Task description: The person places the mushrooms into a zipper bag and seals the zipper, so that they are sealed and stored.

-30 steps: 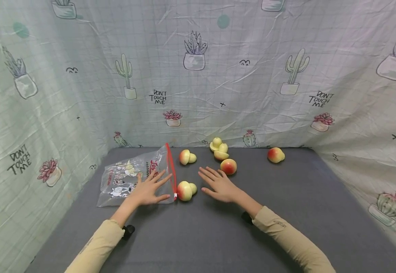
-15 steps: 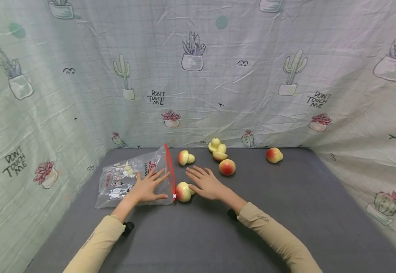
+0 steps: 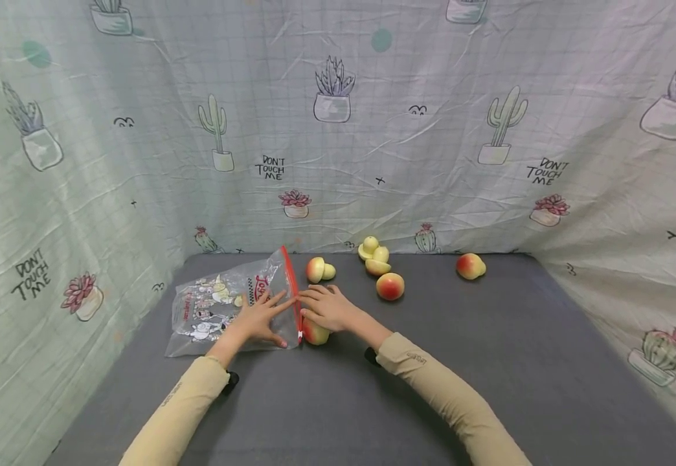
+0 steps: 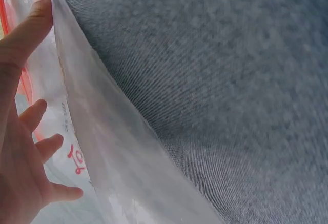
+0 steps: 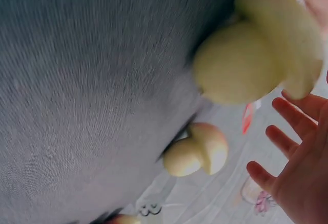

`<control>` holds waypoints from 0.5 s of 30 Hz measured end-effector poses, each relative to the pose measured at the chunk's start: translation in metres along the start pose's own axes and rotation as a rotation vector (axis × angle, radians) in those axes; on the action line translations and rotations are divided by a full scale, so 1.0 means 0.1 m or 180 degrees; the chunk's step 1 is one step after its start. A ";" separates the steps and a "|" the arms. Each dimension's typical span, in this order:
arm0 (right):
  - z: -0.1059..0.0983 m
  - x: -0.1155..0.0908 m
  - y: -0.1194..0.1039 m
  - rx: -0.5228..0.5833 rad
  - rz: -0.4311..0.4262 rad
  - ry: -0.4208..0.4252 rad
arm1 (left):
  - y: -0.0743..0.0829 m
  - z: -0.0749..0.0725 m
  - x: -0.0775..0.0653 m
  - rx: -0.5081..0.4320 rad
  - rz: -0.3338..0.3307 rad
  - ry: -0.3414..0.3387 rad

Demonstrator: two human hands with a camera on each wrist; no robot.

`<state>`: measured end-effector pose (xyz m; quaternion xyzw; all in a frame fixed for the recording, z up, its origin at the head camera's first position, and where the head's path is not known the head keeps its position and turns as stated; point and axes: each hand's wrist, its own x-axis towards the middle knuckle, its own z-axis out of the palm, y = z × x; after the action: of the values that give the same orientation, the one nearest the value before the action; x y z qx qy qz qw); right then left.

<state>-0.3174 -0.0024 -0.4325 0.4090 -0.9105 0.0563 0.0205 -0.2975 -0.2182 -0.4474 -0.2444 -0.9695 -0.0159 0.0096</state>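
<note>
A clear zip bag [image 3: 198, 310] with cartoon animals and red lettering lies flat on the grey table, its red zip edge [image 3: 289, 268] facing right. My left hand [image 3: 254, 321] spreads its fingers over the bag near that edge; in the left wrist view its thumb touches the plastic film [image 4: 118, 147]. From the right, my right hand [image 3: 331, 309] reaches over a red-and-yellow peach-like piece, its fingertips at the zip edge. Partly hidden beneath that hand in the head view, the piece [image 3: 316, 333] shows its pale round knob [image 5: 238, 65] in the right wrist view. Neither hand grips anything.
Behind the right hand sits another knobbed peach-like piece [image 3: 320, 269]. Farther back are a cluster of pale yellow pieces [image 3: 375, 254] and a red-yellow round fruit [image 3: 390, 286]. One more fruit [image 3: 470, 266] lies at the back right. A cactus-print curtain [image 3: 373, 142] encloses the table.
My right hand has moved left, from beside the nearest peach-like piece to over it and up to the bag's zip edge. My left hand has shifted slightly right on the bag.
</note>
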 end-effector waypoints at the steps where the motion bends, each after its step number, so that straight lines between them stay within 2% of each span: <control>1: 0.01 0.03 0.02 -0.0018 0.0009 -0.0021 | 0.00 0.01 0.00 0.0007 -0.0012 -0.0024; 8: 0.04 0.19 0.22 0.0005 0.0031 -0.0212 | 0.00 0.04 0.03 -0.0010 -0.0045 -0.0128; 15: 0.06 0.31 0.28 0.0000 0.0101 -0.0447 | 0.02 0.00 0.10 0.0071 -0.0010 -0.0310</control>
<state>-0.3594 -0.0079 -0.4384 0.3975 -0.9161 0.0278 -0.0443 -0.3057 -0.2119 -0.4473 -0.2432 -0.9693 0.0067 -0.0350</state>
